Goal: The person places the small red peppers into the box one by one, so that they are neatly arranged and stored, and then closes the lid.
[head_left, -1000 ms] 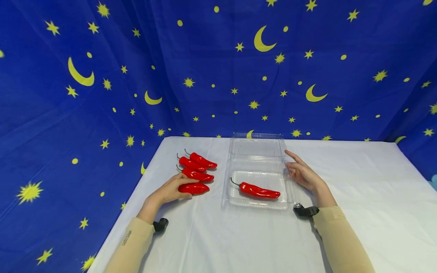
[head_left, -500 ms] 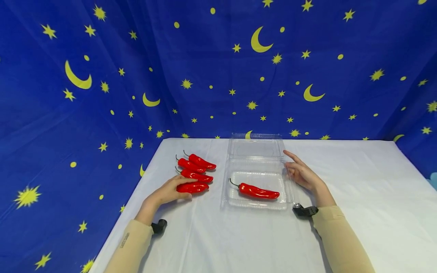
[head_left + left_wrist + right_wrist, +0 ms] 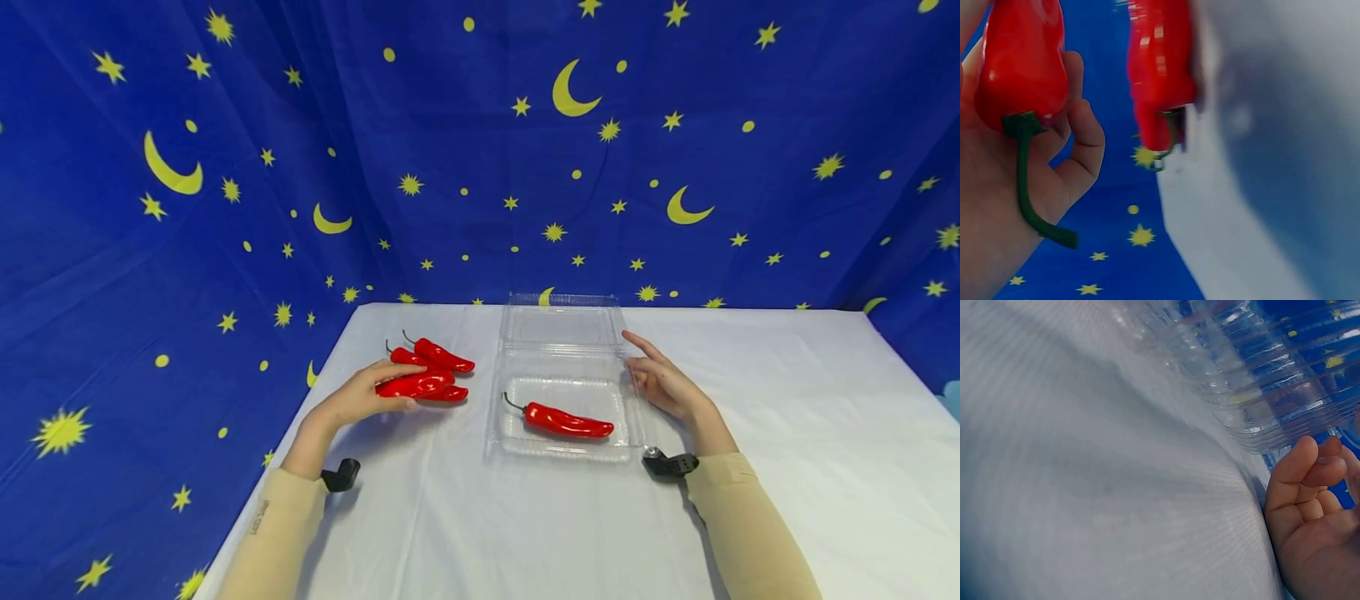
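My left hand grips a red chili pepper by its body, raised over the other peppers. In the left wrist view the green stem of this pepper hangs by the palm. Partly covered below it lies another red pepper, with two more behind. A clear plastic clamshell container stands unfolded, its lid laid back, with one red pepper inside. My right hand holds the container's right edge near the hinge, fingers curled and one finger stretched along the lid.
A white cloth covers the table. Behind and to the left hangs a blue curtain with yellow moons and stars. Black wrist cameras are worn on both wrists.
My left hand has lifted the nearest pepper from the table and moved it up and slightly back, over its neighbor. The right hand and container have stayed in place.
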Motion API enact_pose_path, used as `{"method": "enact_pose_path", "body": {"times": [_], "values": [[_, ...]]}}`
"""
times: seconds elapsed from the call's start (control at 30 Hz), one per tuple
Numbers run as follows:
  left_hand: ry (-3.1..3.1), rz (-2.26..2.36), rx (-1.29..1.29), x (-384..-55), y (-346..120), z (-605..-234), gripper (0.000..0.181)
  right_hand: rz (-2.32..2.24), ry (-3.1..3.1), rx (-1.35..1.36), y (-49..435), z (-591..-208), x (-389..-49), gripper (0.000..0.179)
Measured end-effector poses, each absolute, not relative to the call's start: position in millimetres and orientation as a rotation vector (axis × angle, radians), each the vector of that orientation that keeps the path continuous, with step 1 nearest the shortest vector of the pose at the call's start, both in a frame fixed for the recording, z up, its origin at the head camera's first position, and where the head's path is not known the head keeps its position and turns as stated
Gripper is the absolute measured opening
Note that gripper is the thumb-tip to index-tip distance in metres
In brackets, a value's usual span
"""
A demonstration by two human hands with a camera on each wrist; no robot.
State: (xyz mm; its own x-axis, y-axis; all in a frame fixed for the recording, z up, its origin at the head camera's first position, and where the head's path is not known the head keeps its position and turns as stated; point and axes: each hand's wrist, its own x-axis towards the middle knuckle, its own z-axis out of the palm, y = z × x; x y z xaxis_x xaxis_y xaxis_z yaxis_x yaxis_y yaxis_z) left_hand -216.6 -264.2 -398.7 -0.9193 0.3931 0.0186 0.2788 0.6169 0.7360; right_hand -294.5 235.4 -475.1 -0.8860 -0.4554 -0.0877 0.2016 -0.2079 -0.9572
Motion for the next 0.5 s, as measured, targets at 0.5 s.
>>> {"method": "enact_pose_path", "body": {"times": [0.5], "values": [[2.725,1.312,0.611,-231,-272,-340,0.054,-2.152,1.625,-0.313,235,-475,-294,0.063]]}}
